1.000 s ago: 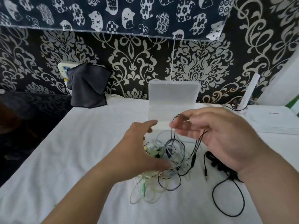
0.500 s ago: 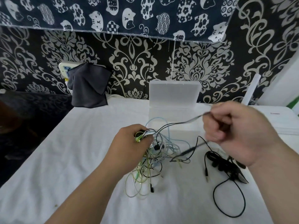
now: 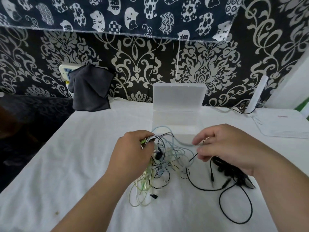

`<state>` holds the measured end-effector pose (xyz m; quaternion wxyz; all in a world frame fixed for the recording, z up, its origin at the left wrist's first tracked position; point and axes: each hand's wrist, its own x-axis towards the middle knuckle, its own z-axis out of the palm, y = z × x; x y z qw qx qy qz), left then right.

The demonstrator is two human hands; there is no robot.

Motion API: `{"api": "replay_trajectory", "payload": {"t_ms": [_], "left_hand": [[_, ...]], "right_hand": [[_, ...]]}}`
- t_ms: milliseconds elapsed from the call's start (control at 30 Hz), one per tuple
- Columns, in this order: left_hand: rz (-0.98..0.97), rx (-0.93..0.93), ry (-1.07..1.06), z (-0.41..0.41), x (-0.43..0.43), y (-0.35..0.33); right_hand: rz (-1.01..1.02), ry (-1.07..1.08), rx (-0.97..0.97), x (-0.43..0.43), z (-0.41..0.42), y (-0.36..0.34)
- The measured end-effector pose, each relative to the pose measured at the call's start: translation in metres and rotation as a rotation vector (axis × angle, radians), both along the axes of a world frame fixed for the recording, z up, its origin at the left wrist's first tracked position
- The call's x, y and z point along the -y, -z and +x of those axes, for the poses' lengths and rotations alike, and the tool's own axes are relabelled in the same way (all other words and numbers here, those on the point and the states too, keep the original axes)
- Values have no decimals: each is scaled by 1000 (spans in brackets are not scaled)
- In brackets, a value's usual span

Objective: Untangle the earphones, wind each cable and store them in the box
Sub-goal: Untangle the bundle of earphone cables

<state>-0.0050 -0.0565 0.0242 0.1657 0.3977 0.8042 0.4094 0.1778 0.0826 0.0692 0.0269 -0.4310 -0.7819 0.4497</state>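
The task is sitting at its first stage, the untangling, with nothing yet wound or stored. The tangle (image 3: pixel 163 166) of green, pale blue and black earphone leads is lying on the white table (image 3: pixel 83 164), near the middle and just in front of the box (image 3: pixel 177 121). The box is standing open at the far side with its lid (image 3: pixel 178 97) upright, and no cable is showing inside it.

The left hand (image 3: pixel 133 156) is gripping a bunch of strands at the top of the knot, fingers curled round them and lifting them a little. The right hand (image 3: pixel 229 148) is pinching a pale blue cable (image 3: pixel 180 142) drawn out of the knot toward the right. A thin black strand is also running into its fingers, though how it is held cannot be told.

One black earphone (image 3: pixel 230 171) is lying apart on the right, partly under the right wrist, its lead looping loosely over the cloth. It looks freed from the knot but not coiled. So, by my reading, most of the job is still waiting: separating the remaining sets, winding every lead and placing them all in the box.
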Motion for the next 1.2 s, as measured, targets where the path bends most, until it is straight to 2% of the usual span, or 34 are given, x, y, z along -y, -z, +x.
{"api": "replay_trajectory", "payload": {"t_ms": [100, 167, 300, 367, 433, 500, 567, 667, 800, 900, 1033, 1100, 1200], "left_hand": [[-5, 51, 48, 2, 0, -1], [-16, 73, 68, 4, -1, -2], [-31, 56, 80, 5, -3, 1], [-42, 35, 87, 2, -3, 1], [-16, 55, 90, -1, -2, -1], [29, 154, 69, -4, -1, -1], [62, 314, 62, -7, -1, -1], [96, 519, 111, -8, -1, -4], [115, 734, 56, -9, 0, -6], [106, 832, 23, -11, -1, -7], [152, 970, 95, -12, 0, -7], [163, 994, 43, -9, 0, -8], [176, 940, -157, -5, -4, -7]], "right_hand": [[97, -9, 164, 2, -3, 9], [120, -38, 135, 5, -6, 9], [129, -167, -91, 15, -16, 5], [49, -67, -241, 13, -18, 3], [-130, 91, -468, 8, -17, -1], [-257, 170, -614, 6, -16, -2], [-305, 201, -673, 6, -18, -1], [-324, 283, -731, 5, -21, 2], [-321, 399, -775, -1, -20, 4], [-313, 491, -779, -3, -21, 6], [-276, 551, -746, -6, -21, 7], [-297, 501, -771, -4, -20, 5], [-413, 332, -858, 1, -19, -3]]}}
